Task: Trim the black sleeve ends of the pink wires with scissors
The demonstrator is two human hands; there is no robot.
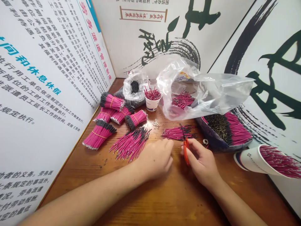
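Observation:
My right hand (202, 160) is closed round a pair of red-handled scissors (186, 152), whose dark, narrow blades point away from me over a small pile of pink wires with black ends (174, 133). My left hand (158, 158) is curled shut just left of the scissors, with its knuckles up. Its fingertips face away from view, so anything pinched in them is hidden. Beside the left wrist lies a larger loose heap of pink wires with black sleeves (131, 142).
Banded bundles of pink wires (98, 135) are stacked at left. Behind stand a paper cup of wires (152, 100), a bag of black pieces (135, 88) and a clear plastic bag (207, 91). A dark tray (223, 147) and another cup (251, 161) are at right. Rubber bands (155, 122) lie mid-table.

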